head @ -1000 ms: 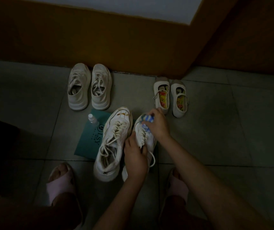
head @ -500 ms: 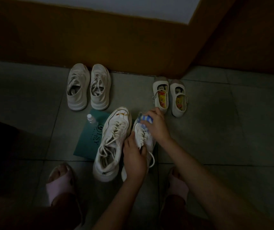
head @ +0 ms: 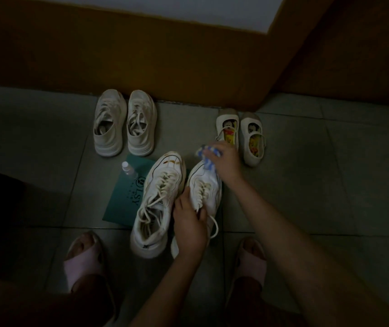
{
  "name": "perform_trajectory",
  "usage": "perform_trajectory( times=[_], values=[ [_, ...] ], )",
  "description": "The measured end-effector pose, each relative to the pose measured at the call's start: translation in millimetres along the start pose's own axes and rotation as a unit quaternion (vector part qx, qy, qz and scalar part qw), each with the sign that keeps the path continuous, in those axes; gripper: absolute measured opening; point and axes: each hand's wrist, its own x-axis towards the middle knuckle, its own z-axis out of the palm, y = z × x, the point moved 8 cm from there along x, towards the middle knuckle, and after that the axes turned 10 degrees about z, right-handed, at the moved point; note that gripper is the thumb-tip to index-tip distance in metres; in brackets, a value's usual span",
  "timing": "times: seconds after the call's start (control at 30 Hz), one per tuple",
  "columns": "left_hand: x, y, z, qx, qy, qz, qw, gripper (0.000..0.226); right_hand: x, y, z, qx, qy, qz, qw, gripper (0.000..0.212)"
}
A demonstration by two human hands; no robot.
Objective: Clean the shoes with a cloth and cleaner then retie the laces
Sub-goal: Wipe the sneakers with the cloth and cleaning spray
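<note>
Grey floor tiles [head: 47,185] are lying dim under everything. Your left hand [head: 190,228] is gripping the white sneaker [head: 208,185] across its laces at the teal sheet's [head: 125,197] right edge, fingers clamped round the upper. Your right hand [head: 225,161] is pinching the cloth [head: 208,153] over the toe. The sneaker is probably handling light, with a soft upper and a stiff sole, so bracing it at midfoot is looking sound.

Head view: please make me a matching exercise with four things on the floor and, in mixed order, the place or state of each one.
Things:
1 cloth
2 small bottle
3 stained sneaker
4 plain sneaker

Places or states:
a gripped by the left hand
b at the far corner of the teal sheet
c gripped by the right hand
d laces loose, no hand on it

Pairs: 1-c, 2-b, 3-d, 4-a
</note>
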Motion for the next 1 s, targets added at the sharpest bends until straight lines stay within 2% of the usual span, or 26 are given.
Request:
perform_trajectory(
  times=[0.1,0.2,0.4,0.57,0.67,0.77,1.0],
  values=[
    [0.4,0.3,-0.8,-0.004,0.003,-0.004,1.000,0.054,1.8,0.0,42.7,-0.146,-0.087,-0.051,0.984,0.032],
    [0.2,0.8,0.0,-0.007,0.006,-0.005,1.000,0.054,-3.3,4.0,40.6,-0.171,-0.062,-0.075,0.981,0.027],
    [0.2,2.8,3.3,-0.007,0.000,0.002,1.000,0.052,-7.3,16.4,19.0,-0.035,0.030,-0.041,0.998,0.024],
    [0.1,2.9,3.4,-0.023,0.009,0.012,1.000,0.051,-17.3,45.2,-2.9,0.108,0.090,0.042,0.989,0.047],
    [0.6,4.2,2.9,-0.021,0.011,0.011,1.000,0.050,-26.3,55.7,-7.0,0.122,0.082,0.070,0.987,0.034],
    [1.3,5.1,3.1,-0.025,0.009,0.017,1.000,0.049,-39.0,61.8,-8.9,0.128,0.106,0.086,0.982,0.022],
    [1.5,1.9,2.8,-0.025,0.017,0.005,1.000,0.052,-76.3,85.6,-13.4,0.179,0.140,0.124,0.966,0.023]
  ],
)
